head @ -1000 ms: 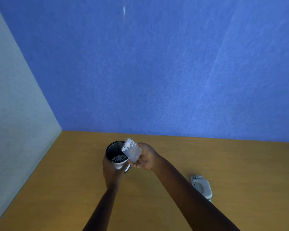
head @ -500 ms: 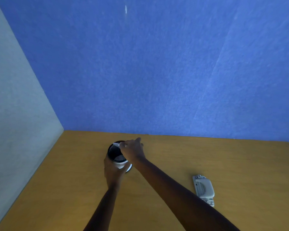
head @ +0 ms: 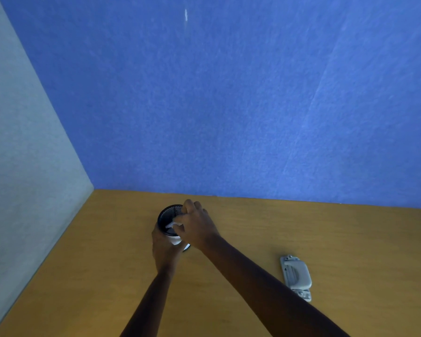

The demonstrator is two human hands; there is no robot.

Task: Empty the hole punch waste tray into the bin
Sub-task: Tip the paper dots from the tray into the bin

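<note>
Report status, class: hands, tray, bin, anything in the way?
Left hand grips bin. Right hand holds tray tipped over bin's mouth. Hole punch lies apart on desk. Nothing in the way.

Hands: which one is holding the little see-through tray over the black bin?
The right hand holds the tray over the bin's opening; the left hand grips the bin's side.

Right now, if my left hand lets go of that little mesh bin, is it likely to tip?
Possibly. The bin looks tall and narrow, and its mesh wall suggests little weight. The right hand is pressing the tray in at its rim, so the left hand gripping its side probably steadies it.
</note>
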